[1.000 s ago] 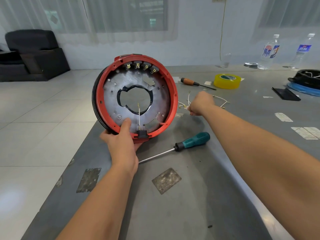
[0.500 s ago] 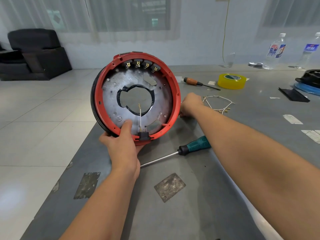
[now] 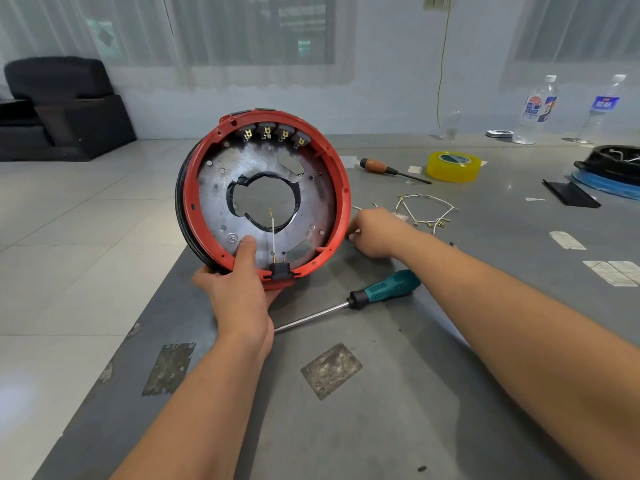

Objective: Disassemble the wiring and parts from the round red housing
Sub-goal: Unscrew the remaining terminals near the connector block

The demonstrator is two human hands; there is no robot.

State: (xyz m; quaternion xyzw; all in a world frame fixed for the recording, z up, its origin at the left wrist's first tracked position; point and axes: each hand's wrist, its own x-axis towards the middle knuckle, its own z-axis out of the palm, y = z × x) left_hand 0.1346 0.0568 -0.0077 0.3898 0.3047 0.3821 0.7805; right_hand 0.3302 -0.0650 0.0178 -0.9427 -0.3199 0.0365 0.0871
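Our left hand (image 3: 239, 292) gripped the round red housing (image 3: 263, 188), dull metal inside; right hand (image 3: 375, 232) curled, grip unclear, on scuffed grey surface (image 3: 415, 393).

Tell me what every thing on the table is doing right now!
red housing: tilted up on its edge, one white wire left inside
left hand: holds the housing's lower rim
right hand: curled beside the housing; what it holds is unclear
wire loop: lying loose on the table
green screwdriver: lying flat, untouched
orange screwdriver: lying flat
yellow tape: lying flat
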